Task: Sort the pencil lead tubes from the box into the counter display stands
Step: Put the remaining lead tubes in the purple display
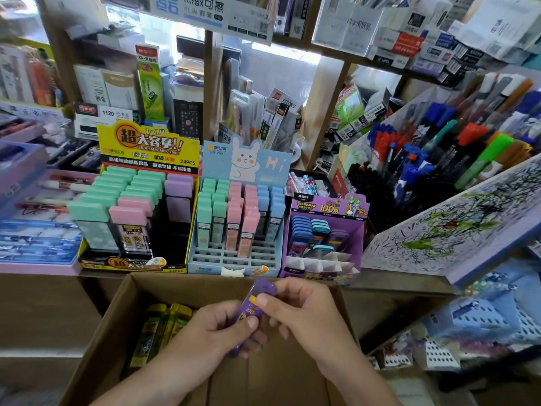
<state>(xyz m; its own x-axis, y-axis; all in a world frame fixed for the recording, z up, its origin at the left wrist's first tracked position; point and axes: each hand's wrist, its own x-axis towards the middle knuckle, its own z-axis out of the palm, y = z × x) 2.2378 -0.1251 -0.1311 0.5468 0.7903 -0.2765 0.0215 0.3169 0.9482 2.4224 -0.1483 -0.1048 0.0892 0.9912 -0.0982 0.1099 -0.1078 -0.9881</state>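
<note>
Both hands over cardboard box (117,323), near its far wall. Purple lead tube (254,301) held betw. them above the box opening, tilted, cap end up & toward the far wall. L hand (222,328): thumb + fingers curled, pinching lower part of tube. R hand (300,310): thumb pressed on upper part just below cap, other fingers curled behind; grips same tube. Inside box, left side: yellow-capped tubes (165,323) lying side by side; count can't tell (blurred). Beyond box's far wall, 3 display stands in a row on counter. Yellow stand (147,148) beyond far-left corner, w/ wide green, pink & lilac tubes upright. Blue stand (234,259) straight beyond far wall, bunny header, slim green/pink/blue tubes in back rows. Purple stand (328,205) beyond far-right corner, dark blue & teal-capped tubes in back rows, white dividers at front. Scribbled test pad (456,227) further right of box, tilted.
</note>
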